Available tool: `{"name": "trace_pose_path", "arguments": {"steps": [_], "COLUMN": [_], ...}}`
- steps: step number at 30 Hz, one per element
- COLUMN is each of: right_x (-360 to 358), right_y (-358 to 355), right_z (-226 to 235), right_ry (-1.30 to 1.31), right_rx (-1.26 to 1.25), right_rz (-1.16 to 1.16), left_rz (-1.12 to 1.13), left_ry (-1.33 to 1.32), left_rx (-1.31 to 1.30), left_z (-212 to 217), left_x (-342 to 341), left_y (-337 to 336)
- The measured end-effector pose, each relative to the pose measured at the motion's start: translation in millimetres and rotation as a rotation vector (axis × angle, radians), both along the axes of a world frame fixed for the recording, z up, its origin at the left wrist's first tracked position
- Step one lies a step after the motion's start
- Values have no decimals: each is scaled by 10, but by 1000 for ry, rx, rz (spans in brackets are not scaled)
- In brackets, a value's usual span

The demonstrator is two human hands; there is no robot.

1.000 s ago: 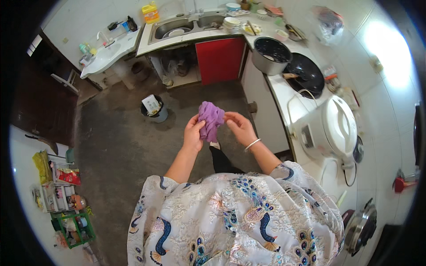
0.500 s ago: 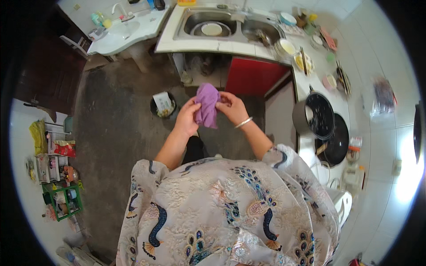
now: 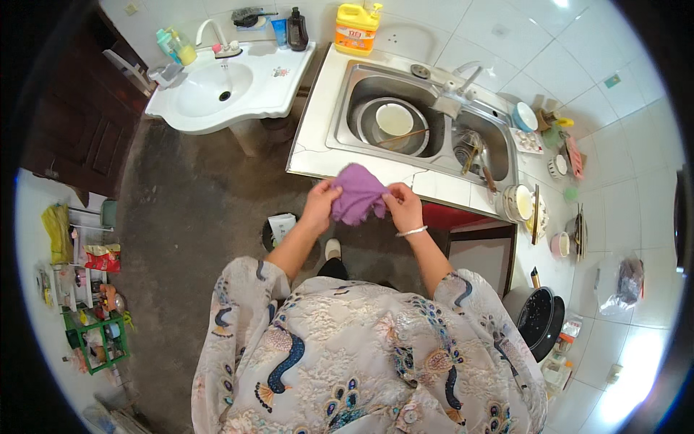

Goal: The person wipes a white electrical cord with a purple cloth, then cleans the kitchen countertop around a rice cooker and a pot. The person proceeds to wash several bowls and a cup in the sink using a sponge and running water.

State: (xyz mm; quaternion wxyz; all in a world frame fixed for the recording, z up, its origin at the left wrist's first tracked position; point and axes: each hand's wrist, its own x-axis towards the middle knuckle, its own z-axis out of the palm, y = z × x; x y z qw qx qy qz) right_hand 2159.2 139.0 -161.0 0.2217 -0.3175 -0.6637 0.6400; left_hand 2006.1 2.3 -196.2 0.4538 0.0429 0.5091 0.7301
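Observation:
A crumpled purple cloth (image 3: 358, 194) is stretched between my two hands, in front of the counter's near edge. My left hand (image 3: 319, 203) pinches its left side. On the right side, my right hand (image 3: 403, 205) grips a corner between thumb and fingers; a light bangle circles that wrist. Just beyond the cloth is a double steel sink (image 3: 345, 119). Its left basin holds a metal basin (image 3: 419, 148) with a white bowl (image 3: 395, 119) and a chopstick in it. Utensils with handles (image 3: 473, 155) lie in the right basin.
A white washbasin (image 3: 271, 90) stands at the far left. A yellow jug (image 3: 357, 30) is behind the sink. Stacked bowls (image 3: 515, 202) and a dark pan (image 3: 538, 318) sit along the right counter. A waste bin (image 3: 268, 236) stands on the floor; a green rack (image 3: 116, 347) is at left.
I have moved nearer to the sink, and the view now takes in more of the counter. The purple cloth, earlier hanging bunched, is now spread wider, with my hands farther apart.

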Motion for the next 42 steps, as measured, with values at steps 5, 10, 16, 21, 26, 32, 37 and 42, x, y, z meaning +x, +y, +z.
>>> {"name": "trace_pose_path", "arguments": {"steps": [5,10,16,21,26,32,37,42], "right_x": [-447,-580,-741,-933,-1084,-1162,-1162,-1140], "right_y": [253,739,1637,2341,2907,3223,3341,3281], "right_z": [-185,-215,-185,-190,-446,-618,-727,-621], "right_ry": [-43,-100,-60,-18,-53,-61,-58,-131], "right_rx": [-174,-120,-190,-167,-207,-251,-305,-245], "right_rz": [139,136,55,74,27,46,27,5], "left_rz": [112,74,-206,-92,-136,-278,-293,-440], "left_ry": [-16,18,694,1605,1416,1013,1219,1317], "left_rx": [-106,-159,-645,-1144,-455,-614,-663,-334], "left_z": [-205,-293,-449,-514,57,268,523,958], "left_x": [-971,-1619,-2196,-2074,-1799,-1483,-1437,-1459], "left_y": [388,750,1080,1229,2030,2416,2550,2565]}}
